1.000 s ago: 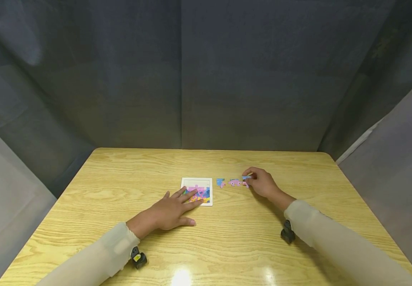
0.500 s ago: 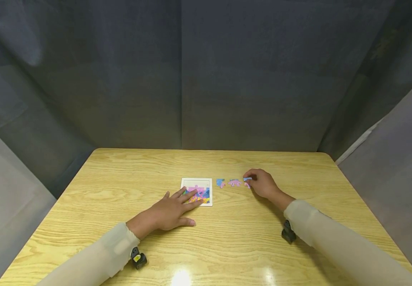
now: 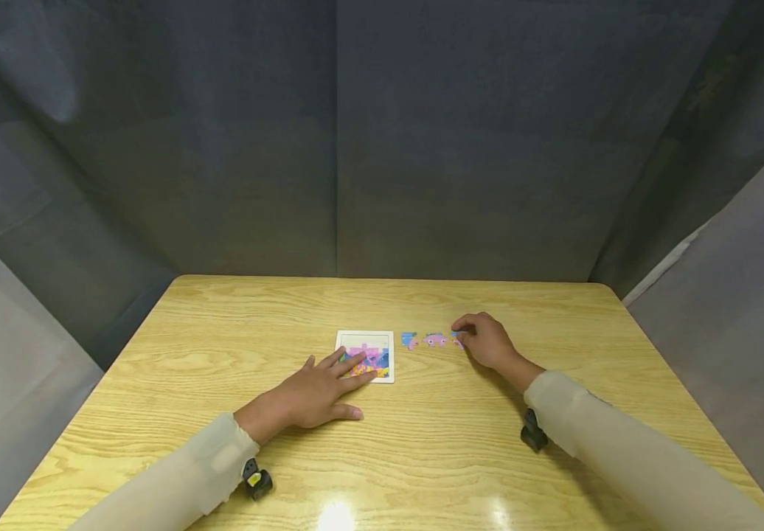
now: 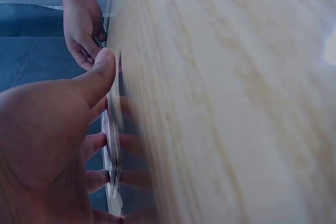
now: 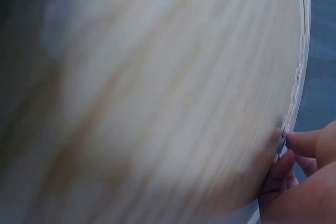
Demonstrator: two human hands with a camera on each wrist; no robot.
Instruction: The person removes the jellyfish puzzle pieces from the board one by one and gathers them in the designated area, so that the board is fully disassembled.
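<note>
In the head view my left hand (image 3: 318, 391) lies with fingers spread across a white-framed jigsaw puzzle tray (image 3: 391, 369). Pink, blue and yellow pieces fill its lower part; the upper part shows a pale base. To the tray's right, a blue-and-pink puzzle piece (image 3: 409, 339) and a pink piece with two eyes (image 3: 435, 339) lie flat in a row. At the row's right end my right hand (image 3: 486, 341) pinches a third blue-and-pink puzzle piece (image 3: 456, 335) between thumb and fingers, down at table level. The fingers cover much of it.
All of this is on a wood-grain table (image 3: 382, 457). Dark grey curtains (image 3: 422, 147) hang behind its far edge, with lighter cloth at the left and right. A small black camera sits on each wrist.
The right hand and its puzzle piece have shifted very slightly, and the fingers now cover more of the piece. My left hand and the tray have stayed still.
</note>
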